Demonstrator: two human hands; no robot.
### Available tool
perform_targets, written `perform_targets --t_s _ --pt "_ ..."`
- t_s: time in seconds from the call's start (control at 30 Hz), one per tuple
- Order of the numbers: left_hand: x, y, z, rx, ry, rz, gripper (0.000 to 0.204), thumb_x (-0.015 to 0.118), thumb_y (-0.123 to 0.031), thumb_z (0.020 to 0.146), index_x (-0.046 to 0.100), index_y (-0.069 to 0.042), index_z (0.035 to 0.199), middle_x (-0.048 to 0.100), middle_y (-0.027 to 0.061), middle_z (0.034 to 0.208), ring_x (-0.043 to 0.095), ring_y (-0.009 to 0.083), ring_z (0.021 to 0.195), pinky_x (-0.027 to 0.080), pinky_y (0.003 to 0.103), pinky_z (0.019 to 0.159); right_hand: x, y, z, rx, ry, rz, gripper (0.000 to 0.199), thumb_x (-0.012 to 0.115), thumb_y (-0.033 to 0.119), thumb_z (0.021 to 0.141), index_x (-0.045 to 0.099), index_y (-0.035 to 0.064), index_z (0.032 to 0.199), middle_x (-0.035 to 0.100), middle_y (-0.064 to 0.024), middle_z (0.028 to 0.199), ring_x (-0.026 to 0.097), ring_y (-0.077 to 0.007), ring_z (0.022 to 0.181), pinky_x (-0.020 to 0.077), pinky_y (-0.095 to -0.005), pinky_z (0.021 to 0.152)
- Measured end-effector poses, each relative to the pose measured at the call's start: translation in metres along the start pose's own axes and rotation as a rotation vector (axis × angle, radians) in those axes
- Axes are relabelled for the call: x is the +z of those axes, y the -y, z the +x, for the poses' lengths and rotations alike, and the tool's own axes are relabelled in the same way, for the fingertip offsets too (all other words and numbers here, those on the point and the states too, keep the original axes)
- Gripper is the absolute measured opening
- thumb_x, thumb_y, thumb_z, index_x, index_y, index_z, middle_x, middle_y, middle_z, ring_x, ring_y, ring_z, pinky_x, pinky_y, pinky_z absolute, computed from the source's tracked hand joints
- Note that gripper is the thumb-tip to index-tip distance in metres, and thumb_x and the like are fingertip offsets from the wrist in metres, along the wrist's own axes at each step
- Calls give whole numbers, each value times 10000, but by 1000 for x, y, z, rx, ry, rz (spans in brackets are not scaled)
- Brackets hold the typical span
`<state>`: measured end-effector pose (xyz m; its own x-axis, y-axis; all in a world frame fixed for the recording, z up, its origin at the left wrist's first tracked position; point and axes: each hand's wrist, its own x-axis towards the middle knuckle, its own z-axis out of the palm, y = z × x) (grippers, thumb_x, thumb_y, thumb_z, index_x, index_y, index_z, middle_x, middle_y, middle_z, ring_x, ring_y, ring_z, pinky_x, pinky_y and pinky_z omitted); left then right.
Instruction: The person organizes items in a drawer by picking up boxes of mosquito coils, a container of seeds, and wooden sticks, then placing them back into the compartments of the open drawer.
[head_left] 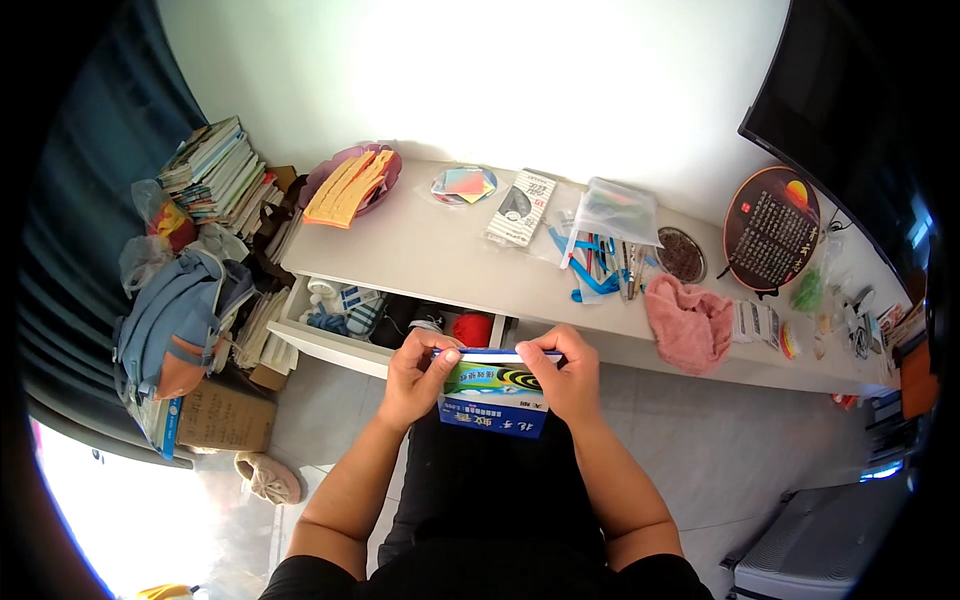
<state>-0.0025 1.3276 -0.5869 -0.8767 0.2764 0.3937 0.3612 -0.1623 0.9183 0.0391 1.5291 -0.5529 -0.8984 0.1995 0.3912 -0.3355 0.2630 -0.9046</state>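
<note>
The left hand (408, 382) holds the far left corner of a blue printed box (492, 418), its grip closed with thumb and fingers pinching the edge; the right hand (573, 382) pinches the far right corner the same way. The box is between the two hands, above the person's lap. From the box, an open drawer (335, 343) is toward half past ten, beneath the counter (430, 240). On the counter, a pink cloth (690, 325) lies toward two o'clock and a purple bowl (318, 186) toward eleven.
</note>
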Motion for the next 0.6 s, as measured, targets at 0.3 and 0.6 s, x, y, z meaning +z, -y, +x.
perform_targets --t_s 0.3,0.6 --pt "-1 -9 6 -55 57 -29 101 604 -94 895 535 -21 909 608 37 832 553 66 769 453 213 671 -5 -7 -7 -260 7 -63 114 711 72 750 617 7 749 574 -71 735 537 -159 660 416 -259 593" --pt "-6 -17 4 -66 76 41 121 616 -102 888 532 -15 886 619 45 832 556 62 766 457 217 681 -5 -1 -11 -271 46 -176 124 719 73 750 626 8 800 584 -95 775 550 -157 625 436 -247 590"
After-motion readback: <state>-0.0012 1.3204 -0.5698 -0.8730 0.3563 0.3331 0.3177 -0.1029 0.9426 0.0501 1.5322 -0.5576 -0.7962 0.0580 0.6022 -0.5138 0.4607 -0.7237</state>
